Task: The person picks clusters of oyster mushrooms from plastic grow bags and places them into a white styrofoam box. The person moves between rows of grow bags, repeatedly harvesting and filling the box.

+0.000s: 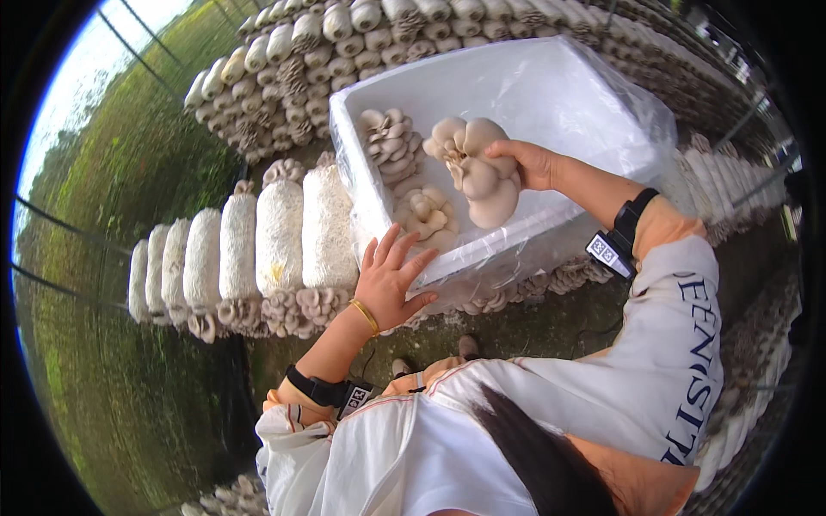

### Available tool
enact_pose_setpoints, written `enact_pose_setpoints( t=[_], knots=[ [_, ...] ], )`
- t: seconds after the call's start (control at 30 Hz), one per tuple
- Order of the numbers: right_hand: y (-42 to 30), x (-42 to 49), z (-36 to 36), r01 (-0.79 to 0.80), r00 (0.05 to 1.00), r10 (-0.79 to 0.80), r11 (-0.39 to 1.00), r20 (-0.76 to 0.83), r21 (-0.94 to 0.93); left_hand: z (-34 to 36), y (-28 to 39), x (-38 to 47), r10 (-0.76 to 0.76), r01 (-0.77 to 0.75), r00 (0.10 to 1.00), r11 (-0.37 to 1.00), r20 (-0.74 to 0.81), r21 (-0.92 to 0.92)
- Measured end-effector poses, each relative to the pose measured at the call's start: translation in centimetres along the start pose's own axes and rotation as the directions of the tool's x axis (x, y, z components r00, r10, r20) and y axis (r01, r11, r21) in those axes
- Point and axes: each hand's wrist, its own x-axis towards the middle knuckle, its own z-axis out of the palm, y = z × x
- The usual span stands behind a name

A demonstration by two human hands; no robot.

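Note:
My right hand [530,164] grips a large cluster of oyster mushrooms [481,168] from its right side, thumb on top, inside a white foam box [568,97]. Clear plastic film lines the box and hangs over its rim. Two more oyster mushroom clusters rest at the box's left end: a greyish one [390,143] in the far corner and a paler one [426,213] nearer me. My left hand [392,277] is spread with fingers apart at the near left corner, fingertips over the rim beside the paler cluster. It holds nothing.
The box sits on a row of white mushroom substrate bags [277,232], with mushroom clusters [322,304] growing from their near ends. Behind it rises a stacked wall of more bags [348,48]. Green netting [110,193] runs along the left. Below are the ground [516,332] and my shoes [469,346].

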Motion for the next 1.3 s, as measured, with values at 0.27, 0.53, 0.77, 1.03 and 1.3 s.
enact_pose_setpoints(
  t=[0.27, 0.53, 0.77, 1.03, 1.3],
  knots=[
    [4.1, 4.7, -2.1, -0.31, 0.951, 0.308, 0.945, 0.032, 0.102, -0.3, 0.3, 0.2, -0.061, 0.062, 0.998, 0.995, 0.016, -0.075],
    [6.4, 5.7, 0.3, -0.277, 0.96, 0.281, 0.941, 0.007, 0.193, 0.1, -0.1, 0.1, -0.02, 0.011, 0.998, 0.986, -0.056, -0.163],
    [4.2, 5.3, -2.5, -0.368, 0.929, 0.36, 0.924, -0.086, -0.104, -0.3, -2.9, -5.4, -0.041, -0.047, 0.924, 0.975, -0.379, -0.219],
    [-0.2, 3.8, 0.4, -0.1, 0.704, -0.442, 0.713, -0.555, -0.694, 0.3, -16.3, -27.0, -0.536, 0.341, 0.677, 0.836, -0.505, -0.43],
    [7.8, 2.4, 31.2, 0.578, 0.627, -0.779, 0.477, -0.014, -0.662, 8.1, -29.2, -48.3, -0.986, 0.655, 0.166, 0.095, 0.021, -0.75]
  ],
)
